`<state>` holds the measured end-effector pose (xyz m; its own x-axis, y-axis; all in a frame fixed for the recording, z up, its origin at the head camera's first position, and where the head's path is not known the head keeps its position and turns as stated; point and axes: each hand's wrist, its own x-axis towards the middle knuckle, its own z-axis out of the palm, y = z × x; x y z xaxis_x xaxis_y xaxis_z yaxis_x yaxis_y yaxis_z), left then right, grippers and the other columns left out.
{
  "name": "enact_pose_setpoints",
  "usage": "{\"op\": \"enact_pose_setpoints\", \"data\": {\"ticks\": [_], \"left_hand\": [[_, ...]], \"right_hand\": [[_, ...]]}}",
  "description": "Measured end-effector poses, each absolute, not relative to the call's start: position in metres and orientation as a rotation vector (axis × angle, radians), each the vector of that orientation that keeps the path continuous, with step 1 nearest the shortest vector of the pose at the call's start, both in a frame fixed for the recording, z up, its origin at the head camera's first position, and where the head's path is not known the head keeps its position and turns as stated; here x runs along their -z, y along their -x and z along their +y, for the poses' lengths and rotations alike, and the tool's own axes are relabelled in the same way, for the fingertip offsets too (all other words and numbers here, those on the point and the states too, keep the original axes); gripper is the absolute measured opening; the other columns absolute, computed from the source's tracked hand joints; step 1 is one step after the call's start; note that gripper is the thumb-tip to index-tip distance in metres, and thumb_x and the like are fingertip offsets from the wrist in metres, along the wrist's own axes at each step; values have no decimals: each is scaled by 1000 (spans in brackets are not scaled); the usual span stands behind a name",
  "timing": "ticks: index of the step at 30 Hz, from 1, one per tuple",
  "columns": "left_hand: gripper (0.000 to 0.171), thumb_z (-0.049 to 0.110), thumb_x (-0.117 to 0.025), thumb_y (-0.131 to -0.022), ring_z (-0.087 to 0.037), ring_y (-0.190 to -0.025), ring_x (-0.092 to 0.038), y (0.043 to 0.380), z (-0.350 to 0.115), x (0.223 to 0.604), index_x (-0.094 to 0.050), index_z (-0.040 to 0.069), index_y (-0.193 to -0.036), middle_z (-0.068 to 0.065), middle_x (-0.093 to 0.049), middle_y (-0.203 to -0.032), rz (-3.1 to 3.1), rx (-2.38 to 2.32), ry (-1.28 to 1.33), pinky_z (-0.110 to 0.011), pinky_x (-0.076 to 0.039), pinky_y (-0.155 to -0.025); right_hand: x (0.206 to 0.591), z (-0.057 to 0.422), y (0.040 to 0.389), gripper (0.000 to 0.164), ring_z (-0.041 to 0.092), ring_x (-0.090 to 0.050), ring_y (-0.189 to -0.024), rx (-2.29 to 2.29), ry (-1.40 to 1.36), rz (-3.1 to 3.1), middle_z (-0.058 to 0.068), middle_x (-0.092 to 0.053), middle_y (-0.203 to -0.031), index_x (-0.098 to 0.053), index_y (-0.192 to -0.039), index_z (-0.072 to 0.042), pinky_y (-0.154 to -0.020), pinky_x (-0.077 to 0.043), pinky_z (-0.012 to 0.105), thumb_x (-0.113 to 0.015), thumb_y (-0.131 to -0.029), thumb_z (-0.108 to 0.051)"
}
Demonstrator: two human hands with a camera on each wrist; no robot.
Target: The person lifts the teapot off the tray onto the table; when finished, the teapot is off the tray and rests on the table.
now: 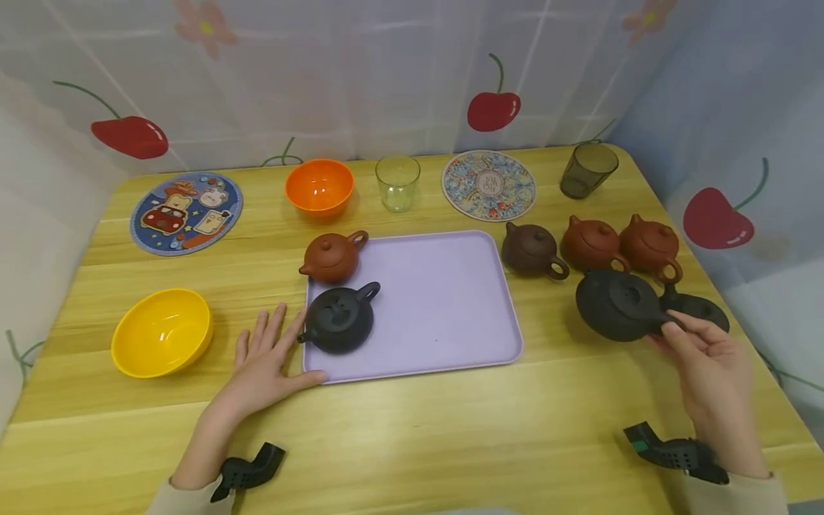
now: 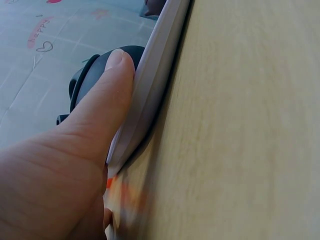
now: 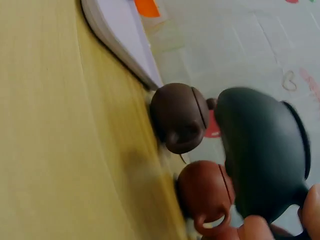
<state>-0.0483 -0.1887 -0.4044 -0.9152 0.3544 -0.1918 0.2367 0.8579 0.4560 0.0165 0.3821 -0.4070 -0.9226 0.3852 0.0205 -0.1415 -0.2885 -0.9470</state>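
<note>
My right hand (image 1: pixel 717 372) grips a black teapot (image 1: pixel 614 304) by its handle. In the right wrist view that teapot (image 3: pixel 265 150) is raised above the table. A second black teapot (image 1: pixel 702 311) sits just behind it, partly hidden. My left hand (image 1: pixel 264 365), fingers spread, rests at the left edge of the lilac tray (image 1: pixel 444 307), its thumb at the near corner. On the tray's left side stand another black teapot (image 1: pixel 337 322) and a reddish-brown teapot (image 1: pixel 331 259). The left wrist view shows the left thumb (image 2: pixel 117 70) against the tray rim.
Right of the tray stand a dark brown teapot (image 1: pixel 531 250) and two reddish-brown teapots (image 1: pixel 589 247). A yellow bowl (image 1: pixel 161 335) is at left. Along the back are a blue round mat (image 1: pixel 187 214), orange bowl (image 1: pixel 320 187), green glass (image 1: pixel 398 184), patterned mat (image 1: pixel 489 186) and dark glass (image 1: pixel 587 172).
</note>
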Motion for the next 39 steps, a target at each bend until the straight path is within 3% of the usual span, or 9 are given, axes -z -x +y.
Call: {"op": "enact_pose_setpoints", "data": {"ticks": [10, 24, 32, 35, 39], "left_hand": [[95, 67, -52, -67, -33, -127, 14, 48, -189, 406, -5, 29, -140, -13, 6, -144, 2762, -632, -451, -55, 12, -94], [94, 67, -52, -68, -32, -127, 15, 49, -188, 405, -4, 30, -140, -11, 8, -144, 2756, -632, -451, -55, 11, -94], [94, 67, -52, -68, -32, -127, 16, 49, -189, 405, -3, 30, -140, -11, 8, -144, 2758, -636, -444, -55, 12, -94], [94, 67, -52, -68, -32, -127, 16, 49, -189, 404, -4, 30, -140, -11, 8, -144, 2754, -641, -442, -55, 12, -94], [94, 66, -52, -68, -33, -127, 16, 49, -189, 403, -4, 29, -140, -12, 7, -144, 2746, -643, -441, -56, 12, -94]], "right_hand": [[389, 351, -42, 22, 26, -60, -85, -2564, 477, -1280, 15, -61, -93, -61, -98, 8, -70, -47, 35, -46, -82, 14], [400, 354, -41, 24, 26, -62, -80, -2437, 610, -1261, 13, -57, -94, -61, -99, 9, -66, -47, 37, -55, -76, 15], [402, 357, -39, 24, 28, -62, -72, -2300, 660, -1523, 13, -63, -87, -63, -96, 6, -62, -48, 36, -63, -73, 8], [400, 360, -41, 26, 20, -63, -69, -2083, 728, -1823, 5, -66, -81, -65, -100, -2, -61, -49, 27, -66, -74, -2], [373, 346, -44, 35, -10, -56, -68, -1349, 837, -2394, -17, -63, -82, -63, -108, -13, -58, -42, 8, -68, -75, -24]]}}
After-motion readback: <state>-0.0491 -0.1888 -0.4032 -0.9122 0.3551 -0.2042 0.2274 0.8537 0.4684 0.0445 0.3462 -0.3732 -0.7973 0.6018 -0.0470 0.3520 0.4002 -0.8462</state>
